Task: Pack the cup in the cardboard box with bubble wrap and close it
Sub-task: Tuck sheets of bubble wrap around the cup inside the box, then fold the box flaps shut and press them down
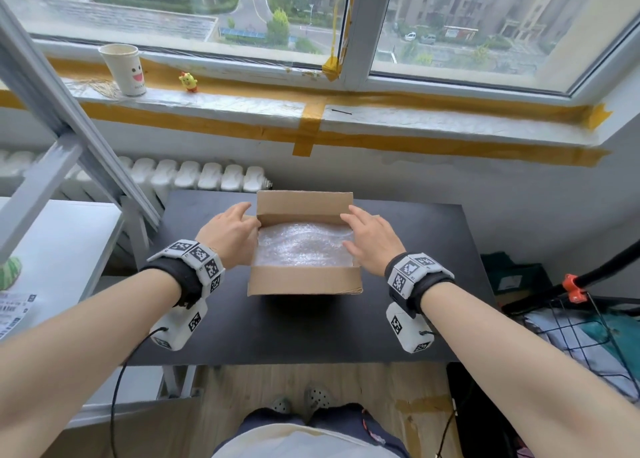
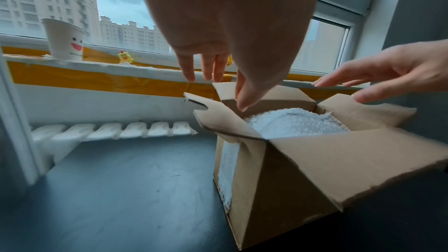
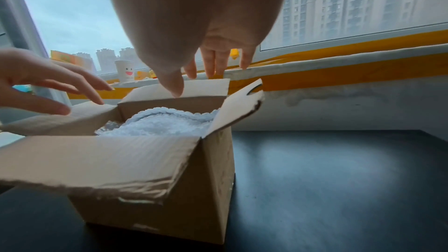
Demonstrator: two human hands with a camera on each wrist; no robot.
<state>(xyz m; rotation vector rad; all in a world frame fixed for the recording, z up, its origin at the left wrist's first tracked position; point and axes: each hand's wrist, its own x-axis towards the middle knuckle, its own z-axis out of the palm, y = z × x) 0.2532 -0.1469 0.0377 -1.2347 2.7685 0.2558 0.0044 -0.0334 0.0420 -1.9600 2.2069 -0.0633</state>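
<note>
A brown cardboard box [image 1: 304,279] stands on the black table [image 1: 311,333] with all its flaps up or spread. Crumpled bubble wrap [image 1: 304,246] fills the inside and hides whatever lies under it. My left hand [image 1: 251,215] is over the left side flap with straight, spread fingers and holds nothing. My right hand [image 1: 353,227] mirrors it over the right side flap. In the wrist views the left hand [image 2: 223,93] and the right hand [image 3: 197,81] hang just above the box [image 2: 290,170] [image 3: 157,208]; contact with the flaps is unclear. A white paper cup [image 1: 125,69] with a smiling face stands on the windowsill.
A small yellow toy [image 1: 188,82] sits on the sill beside the cup. A white radiator [image 1: 194,175] runs behind the table. A white table [image 1: 59,249] stands at the left. A wire basket of clothes [image 1: 588,336] and a black pole are at the right.
</note>
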